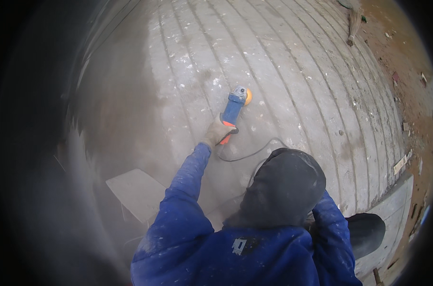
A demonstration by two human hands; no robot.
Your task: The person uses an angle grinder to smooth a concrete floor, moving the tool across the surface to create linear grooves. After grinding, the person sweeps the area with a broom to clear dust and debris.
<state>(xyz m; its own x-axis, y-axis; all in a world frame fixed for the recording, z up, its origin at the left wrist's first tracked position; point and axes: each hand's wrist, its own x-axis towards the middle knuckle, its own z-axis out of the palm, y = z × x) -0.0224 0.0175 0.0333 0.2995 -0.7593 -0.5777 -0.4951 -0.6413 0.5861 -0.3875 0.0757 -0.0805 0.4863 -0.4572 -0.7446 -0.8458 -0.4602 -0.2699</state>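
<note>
My left hand (216,132), in a dusty pale glove with a dark cuff edge, is wrapped round the rear of an angle grinder (232,109). The tool has a blue body, an orange-red back part, a grey metal head and a round yellow-orange piece at its far end. It lies on or just above the grooved grey floor; I cannot tell which. A dark cord (254,153) curves from its back end toward my bent knee (290,183). My right sleeve (331,221) goes down behind that dark-trousered knee, so my right hand is hidden.
Long parallel grooves run across the dusty concrete floor (273,76), scattered with white flecks. A flat grey board (136,193) lies at the left, in dusty haze. At the far right are a straw brush (354,26), bare brown earth (392,52) and small debris.
</note>
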